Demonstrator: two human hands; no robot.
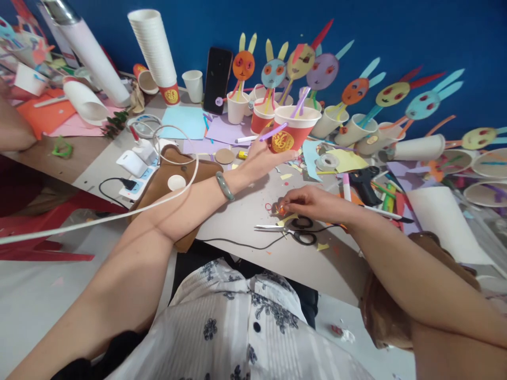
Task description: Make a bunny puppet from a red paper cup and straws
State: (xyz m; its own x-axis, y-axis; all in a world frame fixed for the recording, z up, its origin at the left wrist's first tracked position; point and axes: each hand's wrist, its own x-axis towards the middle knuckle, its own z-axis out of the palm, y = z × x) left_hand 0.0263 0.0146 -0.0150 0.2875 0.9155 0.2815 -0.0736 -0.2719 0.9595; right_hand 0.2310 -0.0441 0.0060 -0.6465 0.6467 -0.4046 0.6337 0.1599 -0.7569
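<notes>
My left hand [262, 157], with a green bangle at the wrist, is closed around the lower part of a red paper cup [301, 132] with a gold emblem. Purple paper strips [300, 103] stick out of this cup. Lower on the table, the fingers of my right hand [317, 203] are pinched at small orange-red scraps [281, 210], whose exact kind is unclear. Just below that hand lie black-handled scissors [291, 230], blades apart, among yellow paper bits. A red ring-shaped piece [268, 207] lies beside the scraps.
Paper cups with rabbit-faced discs [273, 73] line the blue wall. Stacked cups [152, 47], a phone [217, 79] and a thermos [91, 58] stand behind. A power strip [138, 182] with a white cable is at left; a black glue gun [366, 184] lies at right.
</notes>
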